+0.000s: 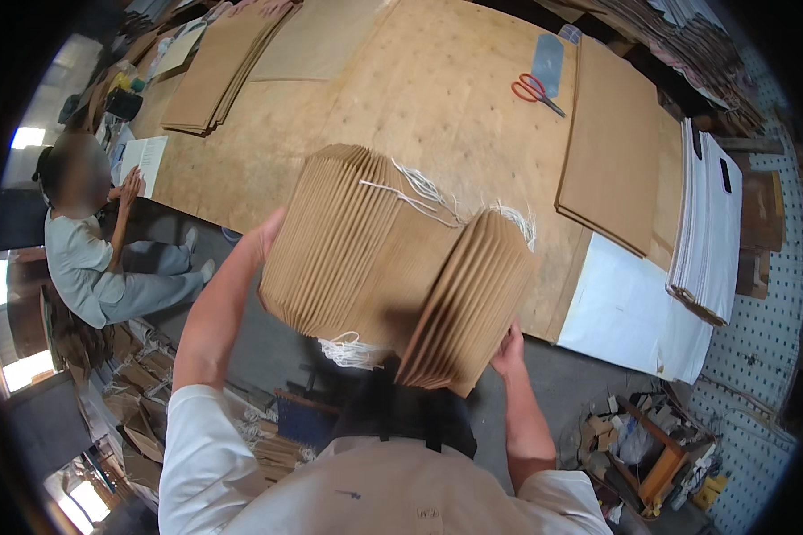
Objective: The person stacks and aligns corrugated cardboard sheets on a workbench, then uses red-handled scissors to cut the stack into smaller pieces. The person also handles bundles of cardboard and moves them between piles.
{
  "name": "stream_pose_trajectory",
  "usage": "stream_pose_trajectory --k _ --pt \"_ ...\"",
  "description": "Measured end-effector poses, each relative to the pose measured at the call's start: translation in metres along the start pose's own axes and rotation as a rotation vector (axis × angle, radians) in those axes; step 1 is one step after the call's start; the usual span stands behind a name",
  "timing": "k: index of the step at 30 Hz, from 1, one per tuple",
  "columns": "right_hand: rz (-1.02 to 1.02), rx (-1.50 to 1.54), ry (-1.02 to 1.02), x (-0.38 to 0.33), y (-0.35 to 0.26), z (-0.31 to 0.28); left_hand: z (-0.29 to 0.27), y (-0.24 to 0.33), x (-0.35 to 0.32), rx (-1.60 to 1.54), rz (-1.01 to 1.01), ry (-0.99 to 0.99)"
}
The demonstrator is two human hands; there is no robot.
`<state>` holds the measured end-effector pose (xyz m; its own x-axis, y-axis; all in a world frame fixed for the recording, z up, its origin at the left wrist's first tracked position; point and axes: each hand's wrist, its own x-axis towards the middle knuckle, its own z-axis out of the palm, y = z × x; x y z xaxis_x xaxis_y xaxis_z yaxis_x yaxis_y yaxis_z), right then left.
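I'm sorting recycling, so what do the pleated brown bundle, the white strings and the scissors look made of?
Pleated brown bundle: probably matte kraft paper or thin card, given its crisp folds. White strings: matte cotton or synthetic cord, perhaps; the strands curl loosely. Scissors: likely dark metal blades, being slim and pointed; even red colour suggests smooth plastic handles.

The left arm (212,325) reaches farther forward than the right arm (528,415); left hand (266,235) and right hand (510,351), partly hidden, stand wide apart.

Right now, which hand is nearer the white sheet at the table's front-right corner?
Right: right hand sits left of the white sheet; left hand is farther left, beyond the pleated brown bundle.
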<state>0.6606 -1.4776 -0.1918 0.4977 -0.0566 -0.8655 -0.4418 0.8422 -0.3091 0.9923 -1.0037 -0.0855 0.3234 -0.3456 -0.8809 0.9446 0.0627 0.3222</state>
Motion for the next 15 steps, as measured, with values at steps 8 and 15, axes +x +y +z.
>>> stream_pose_trajectory --k 8,15 --pt "-0.017 -0.032 -0.16 0.009 -0.032 0.008 0.011 -0.023 -0.011 -0.022 0.027 0.051" --pt "-0.045 -0.051 -0.166 -0.02 -0.054 0.06 0.037 -0.06 -0.015 -0.099 0.078 0.001"
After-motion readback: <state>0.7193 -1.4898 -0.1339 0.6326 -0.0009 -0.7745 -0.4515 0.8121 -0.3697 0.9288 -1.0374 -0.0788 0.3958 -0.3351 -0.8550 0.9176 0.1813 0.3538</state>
